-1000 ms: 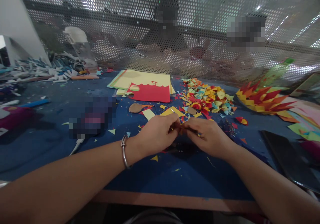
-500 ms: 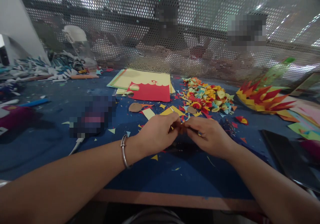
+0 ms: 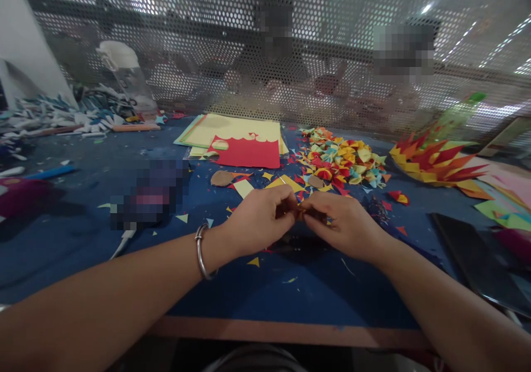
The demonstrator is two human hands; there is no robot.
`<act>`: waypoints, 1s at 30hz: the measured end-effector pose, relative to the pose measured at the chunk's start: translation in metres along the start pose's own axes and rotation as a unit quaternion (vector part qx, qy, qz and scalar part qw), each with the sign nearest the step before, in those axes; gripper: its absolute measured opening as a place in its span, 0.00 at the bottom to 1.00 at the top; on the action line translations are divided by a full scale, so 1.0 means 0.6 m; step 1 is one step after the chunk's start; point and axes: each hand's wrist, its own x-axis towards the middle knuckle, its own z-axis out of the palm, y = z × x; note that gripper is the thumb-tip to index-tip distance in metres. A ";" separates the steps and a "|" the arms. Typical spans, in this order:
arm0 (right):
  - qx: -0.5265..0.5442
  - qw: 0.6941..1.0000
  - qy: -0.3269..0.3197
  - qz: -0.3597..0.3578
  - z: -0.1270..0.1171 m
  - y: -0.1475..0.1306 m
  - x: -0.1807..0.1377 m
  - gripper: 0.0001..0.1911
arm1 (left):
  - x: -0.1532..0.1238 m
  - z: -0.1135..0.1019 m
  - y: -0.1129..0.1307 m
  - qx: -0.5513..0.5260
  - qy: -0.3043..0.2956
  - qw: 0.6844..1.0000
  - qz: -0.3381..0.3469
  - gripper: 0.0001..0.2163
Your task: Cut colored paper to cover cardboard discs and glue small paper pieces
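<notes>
Both my hands meet in one pinch: the left hand (image 3: 261, 221) and the right hand (image 3: 348, 225) have thumb and fingers brought together on a small orange piece (image 3: 301, 215), which looks like paper to me. It lies right in the gap between the two sets of fingertips, so neither hand is nearer. The fingers cover most of it, and from here I can't tell which way its long axis runs, or which side bears more of the hold.

Just beyond the grip I have a yellow paper (image 3: 287, 183), partly hidden by the left hand. Past it, to the grip's left, lies the red sheet (image 3: 249, 152) with its scalloped far edge; to the grip's right, beyond the right hand, is the heap of folded pieces (image 3: 346, 159). On the near side I see bare blue tabletop (image 3: 315, 300), with a yellow scrap (image 3: 254, 262) toward the left wrist.
</notes>
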 end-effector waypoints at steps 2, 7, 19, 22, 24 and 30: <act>0.005 1.000 -0.005 0.002 0.000 -0.001 0.000 0.06 | 0.000 -0.001 0.001 -0.004 -0.010 1.000 -0.006 0.04; 0.020 1.000 -0.021 0.012 0.000 -0.004 0.000 0.05 | 0.001 0.001 0.002 -0.055 -0.030 0.998 -0.020 0.04; -0.037 0.997 -0.066 0.026 -0.013 -0.006 -0.005 0.07 | 0.002 -0.003 -0.003 -0.017 -0.030 0.999 -0.026 0.02; -0.084 0.994 -0.055 0.040 -0.037 -0.002 -0.033 0.09 | 0.005 -0.002 -0.012 -0.047 -0.014 0.999 -0.024 0.01; -0.122 0.989 -0.029 0.079 -0.058 0.008 -0.072 0.09 | 0.008 -0.001 -0.019 -0.083 -0.005 0.996 -0.029 0.03; -0.193 0.945 0.038 0.263 -0.116 0.050 -0.219 0.09 | 0.020 0.005 -0.032 -0.184 -0.002 0.981 -0.060 0.04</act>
